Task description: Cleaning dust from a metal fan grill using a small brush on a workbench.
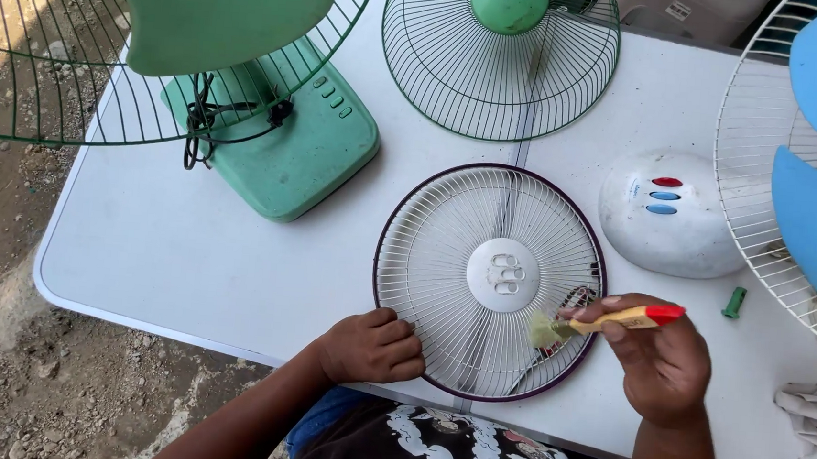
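White table (186, 252), flat fan grille (445, 261), paintbrush (603, 322) lying left-right, bristles pointing left

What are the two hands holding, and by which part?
The right hand grips a small yellow-handled paintbrush by its handle. The left hand holds nothing; it rests on the rim of the round white wire fan grille.

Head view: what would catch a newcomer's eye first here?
The round white wire fan grille with a dark rim lies flat at the centre of the white table. The left hand steadies its lower-left edge, and the right hand holds a small paintbrush with a yellow and red handle, bristles on the wires. A green desk fan stands at upper left.
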